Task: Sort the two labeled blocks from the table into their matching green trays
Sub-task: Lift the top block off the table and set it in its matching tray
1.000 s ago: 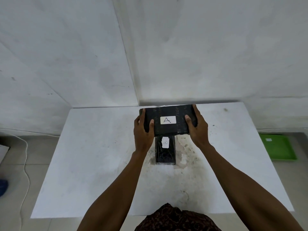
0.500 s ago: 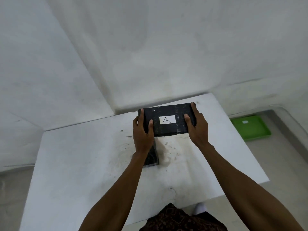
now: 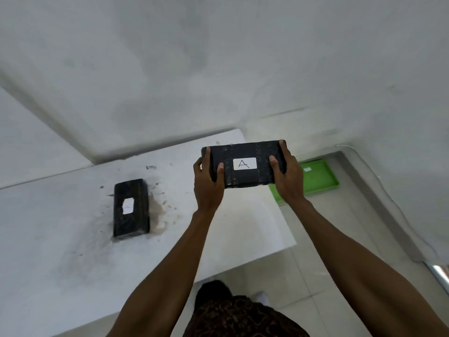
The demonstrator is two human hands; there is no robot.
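Note:
I hold a black block with a white label marked A (image 3: pixel 244 164) in the air above the table's right edge. My left hand (image 3: pixel 207 184) grips its left end and my right hand (image 3: pixel 288 177) grips its right end. A second black block with a white label (image 3: pixel 131 207) lies flat on the white table (image 3: pixel 60 251), to the left of my hands; its letter is unreadable. A green tray (image 3: pixel 320 177) sits on the floor to the right of the table, partly hidden behind my right hand and the held block.
White walls stand behind and beside the table. The tiled floor (image 3: pixel 340 239) shows to the right, with a cable running along the wall base. Dark smudges mark the tabletop around the lying block.
I have turned to the right with block A in both hands, carrying it from above the other block to the table's right edge. The second block now shows in full.

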